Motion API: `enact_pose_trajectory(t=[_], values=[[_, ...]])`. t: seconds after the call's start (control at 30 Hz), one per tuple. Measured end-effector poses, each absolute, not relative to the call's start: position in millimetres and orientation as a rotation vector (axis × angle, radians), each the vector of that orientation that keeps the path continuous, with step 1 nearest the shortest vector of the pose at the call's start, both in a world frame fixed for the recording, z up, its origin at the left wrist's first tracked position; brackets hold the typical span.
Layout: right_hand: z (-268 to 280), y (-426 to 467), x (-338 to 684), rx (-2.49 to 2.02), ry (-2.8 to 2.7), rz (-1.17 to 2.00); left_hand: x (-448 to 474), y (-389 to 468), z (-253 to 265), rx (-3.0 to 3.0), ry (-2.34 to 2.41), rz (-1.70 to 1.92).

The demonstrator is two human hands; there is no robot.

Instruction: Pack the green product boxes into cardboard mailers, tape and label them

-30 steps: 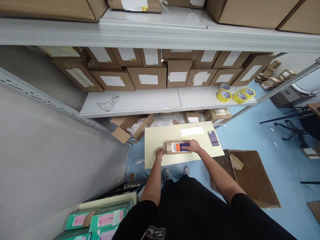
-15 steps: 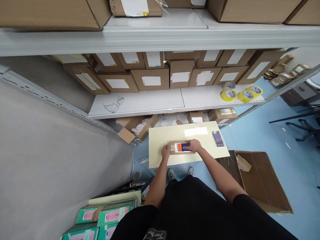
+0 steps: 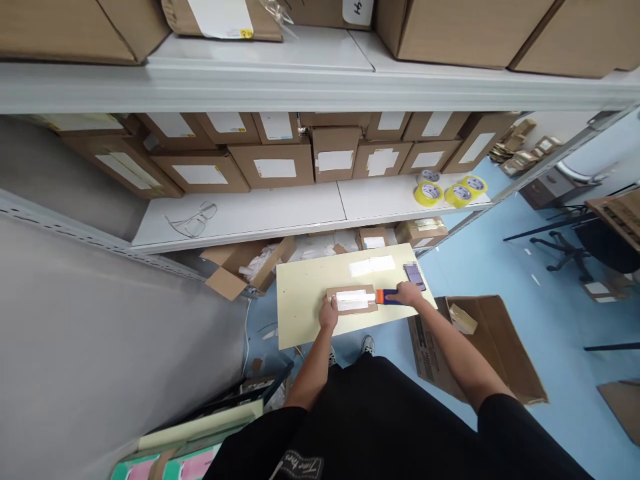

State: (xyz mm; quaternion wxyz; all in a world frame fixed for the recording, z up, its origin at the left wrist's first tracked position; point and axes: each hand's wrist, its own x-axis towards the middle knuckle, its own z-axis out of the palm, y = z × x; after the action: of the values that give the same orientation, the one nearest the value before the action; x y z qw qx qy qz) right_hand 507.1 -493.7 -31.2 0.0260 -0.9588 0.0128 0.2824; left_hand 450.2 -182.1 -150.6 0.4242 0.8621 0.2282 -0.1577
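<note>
A small cardboard box [image 3: 344, 291] with a white label on top lies on the pale yellow board [image 3: 300, 327]. My left hand [image 3: 329, 312] grips the box at its near left side, thumb over the top. In my right hand [image 3: 409, 294] is a blue-and-orange tape dispenser [image 3: 390, 297], its orange end just past the box's right end. A shiny strip of tape [image 3: 353, 298] runs along the box top toward the dispenser. White label sheets [image 3: 373, 265] and a dark phone [image 3: 415, 275] lie behind, farther up the board.
Above the board, a white shelf [image 3: 280, 207] holds labelled cartons [image 3: 273, 167], eyeglasses [image 3: 195, 221] and yellow tape rolls [image 3: 429, 194]. An open carton [image 3: 240, 263] with white material stands at left. On the blue floor to the right is a large open box [image 3: 505, 353].
My right hand has drawn the tape dispenser rightward from over the box to beyond its right end. My left hand has shifted onto the box's near side. The view has turned right.
</note>
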Motion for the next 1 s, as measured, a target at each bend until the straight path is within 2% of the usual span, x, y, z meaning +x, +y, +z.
enact_pose_trajectory(t=[0.1, 0.23, 0.5, 0.73, 1.0], values=[[-19, -544, 496, -2.976, 0.202, 0.877, 452, -181, -153, 2.152, 0.558, -0.396], [-15, -542, 491, -3.022, 0.255, 0.852, 453, -171, -157, 2.125, 0.548, -0.405], [-7, -455, 499, -2.831, 0.139, 0.941, 448, -110, -161, 2.036, 0.558, -0.386], [7, -343, 484, -2.718, -0.011, 0.786, 447, -44, -138, 2.028, 0.69, -0.259], [21, -262, 482, -2.778, -0.071, 0.769, 446, -56, -96, 1.937, 0.576, -0.182]])
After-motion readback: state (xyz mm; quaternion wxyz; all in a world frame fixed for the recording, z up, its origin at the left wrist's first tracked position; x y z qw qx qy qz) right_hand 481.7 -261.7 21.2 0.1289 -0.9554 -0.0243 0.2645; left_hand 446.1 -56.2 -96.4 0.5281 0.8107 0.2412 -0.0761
